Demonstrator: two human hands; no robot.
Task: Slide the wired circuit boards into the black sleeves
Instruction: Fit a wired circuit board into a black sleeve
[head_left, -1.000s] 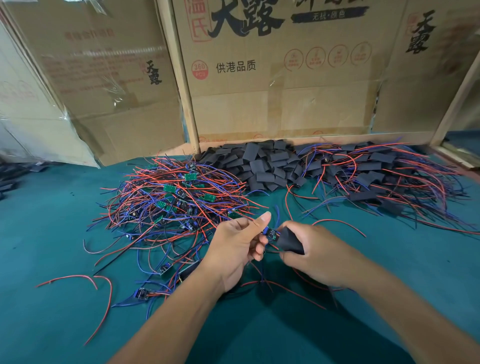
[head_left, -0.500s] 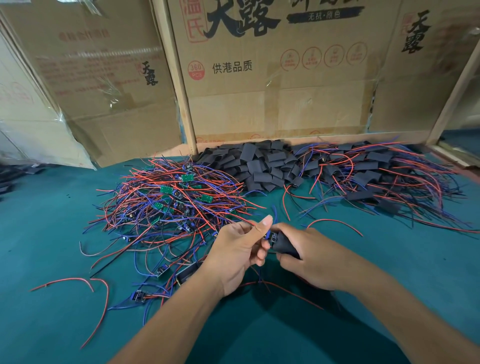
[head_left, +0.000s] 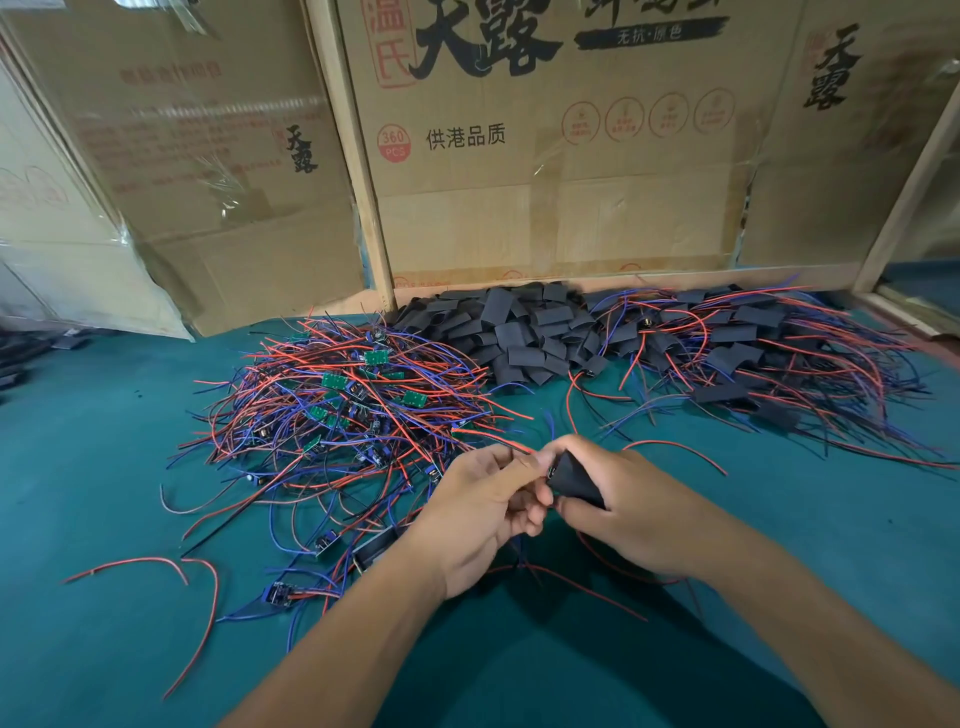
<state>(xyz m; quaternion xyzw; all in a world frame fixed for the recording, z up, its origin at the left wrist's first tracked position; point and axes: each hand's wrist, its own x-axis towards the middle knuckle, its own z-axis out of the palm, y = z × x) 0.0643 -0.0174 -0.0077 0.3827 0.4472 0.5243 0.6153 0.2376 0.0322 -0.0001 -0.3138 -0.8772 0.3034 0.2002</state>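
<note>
Forearms are seen entering from the bottom edge, meeting above the green table (head_left: 779, 545). A black sleeve (head_left: 574, 480) is gripped by the right hand (head_left: 631, 512), with the fingers (head_left: 569, 447) curled over its top and the thumb tucked under it. The sleeve's open end is pointed left, toward the left hand (head_left: 480, 512). That hand's fingers are curled and pressed against the sleeve mouth; a wired circuit board is presumably pinched there, but the board itself is hidden and only a dark bit is seen at the opening. How far it is seated cannot be told. Red leads (head_left: 582, 590) are seen trailing below the hands onto the table, and one red lead (head_left: 680, 449) is arced out to the right of the right hand.

Left of the hands, loose boards with wires (head_left: 283, 592) are scattered on the table. Beyond them, a tangled heap of unsleeved wired boards (head_left: 353, 405) is laid, green boards visible among red and blue wires. Farther back at centre, a pile of empty black sleeves (head_left: 524, 332) is stacked. To its right, a heap of sleeved assemblies (head_left: 753, 353) is spread, wires sticking out. Cardboard boxes (head_left: 545, 182) are stood behind everything, against the table's far edge.
</note>
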